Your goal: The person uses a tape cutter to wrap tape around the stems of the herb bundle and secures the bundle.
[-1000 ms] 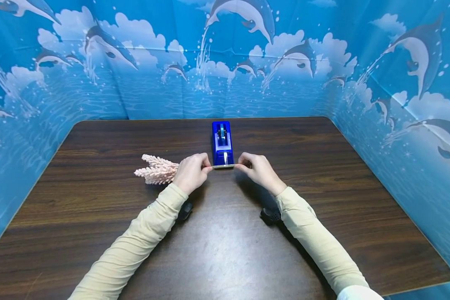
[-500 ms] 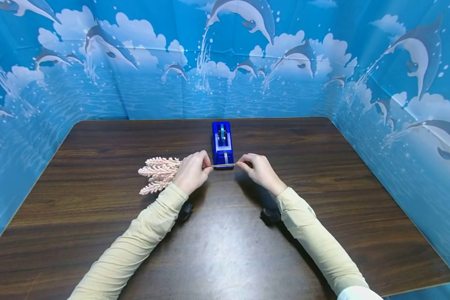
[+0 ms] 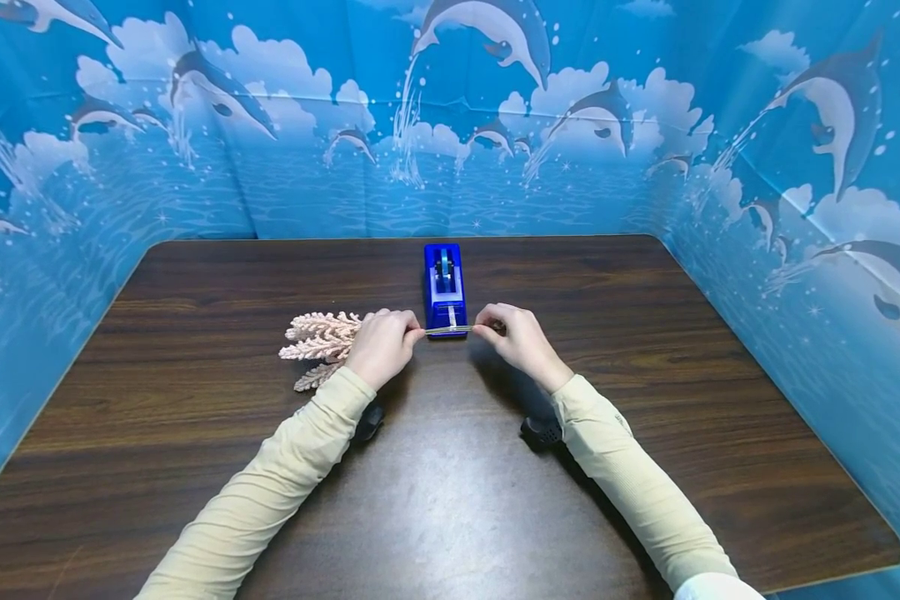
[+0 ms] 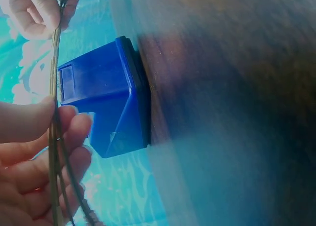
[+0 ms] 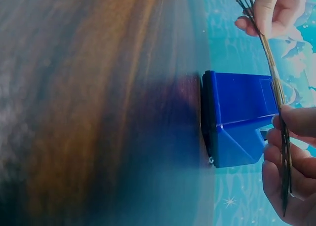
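My left hand [image 3: 384, 348] pinches a bunch of thin stems between thumb and fingers, and its pale pink flower sprays [image 3: 317, 337] stick out to the left. At the other end my right hand [image 3: 523, 342] pinches the same stems [image 5: 273, 68], whose dark tips run down across its fingers in the right wrist view. Between the hands the bundle stretches level, close in front of a blue tape dispenser [image 3: 444, 287]. In the left wrist view the stems [image 4: 54, 68] fan apart below the thumb. The left hand hides part of the flowers in the head view.
A dark wood-grain table [image 3: 195, 450] carries everything. Two small black objects show beside the forearms, one by the left sleeve [image 3: 370, 423] and one by the right [image 3: 540, 433]. A blue curtain [image 3: 450, 192] printed with dolphins surrounds the far edge and sides.
The flower sprays have turned and spread into separate sprigs, shifting slightly right. My left fingers have shifted a little on the stems. The right hand and tape dispenser stay nearly in place.
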`<control>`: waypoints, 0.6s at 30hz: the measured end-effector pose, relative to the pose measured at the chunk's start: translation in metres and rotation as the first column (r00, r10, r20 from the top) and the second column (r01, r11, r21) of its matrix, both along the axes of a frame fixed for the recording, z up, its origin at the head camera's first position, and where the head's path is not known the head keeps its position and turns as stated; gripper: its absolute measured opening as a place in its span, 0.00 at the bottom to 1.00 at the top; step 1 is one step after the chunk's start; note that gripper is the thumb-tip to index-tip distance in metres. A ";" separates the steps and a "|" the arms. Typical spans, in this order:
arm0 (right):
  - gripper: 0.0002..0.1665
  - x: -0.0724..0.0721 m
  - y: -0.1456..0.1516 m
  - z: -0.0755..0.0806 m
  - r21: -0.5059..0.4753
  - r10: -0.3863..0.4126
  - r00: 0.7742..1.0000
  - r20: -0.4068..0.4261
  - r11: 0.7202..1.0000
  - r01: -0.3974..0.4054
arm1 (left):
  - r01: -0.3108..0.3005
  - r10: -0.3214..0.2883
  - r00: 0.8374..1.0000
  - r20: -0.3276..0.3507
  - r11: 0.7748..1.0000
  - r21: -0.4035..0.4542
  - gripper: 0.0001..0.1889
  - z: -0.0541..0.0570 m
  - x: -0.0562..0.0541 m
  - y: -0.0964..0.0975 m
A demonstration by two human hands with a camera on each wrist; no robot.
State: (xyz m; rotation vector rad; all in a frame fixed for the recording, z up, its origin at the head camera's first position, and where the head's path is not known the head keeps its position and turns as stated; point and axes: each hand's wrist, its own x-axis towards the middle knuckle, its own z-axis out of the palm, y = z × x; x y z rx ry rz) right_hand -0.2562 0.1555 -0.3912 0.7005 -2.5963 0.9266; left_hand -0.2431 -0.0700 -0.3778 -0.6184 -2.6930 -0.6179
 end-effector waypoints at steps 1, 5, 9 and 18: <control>0.03 0.000 0.000 0.000 -0.001 -0.001 1.000 0.008 1.000 0.001 | 0.000 0.000 1.000 -0.014 1.000 0.004 0.06 0.000 0.000 0.000; 0.05 0.000 0.001 0.001 0.020 0.002 0.997 0.081 1.000 -0.004 | -0.010 0.010 0.999 -0.043 1.000 0.004 0.05 0.001 0.000 -0.001; 0.14 -0.001 0.001 0.001 0.060 0.005 0.982 0.190 0.998 -0.017 | -0.007 0.006 0.998 -0.064 1.000 -0.018 0.05 0.000 0.000 -0.001; 0.11 -0.003 0.004 -0.001 0.055 0.022 0.988 0.152 0.998 -0.031 | 0.003 -0.007 0.995 -0.096 0.999 -0.038 0.07 0.001 0.003 0.001</control>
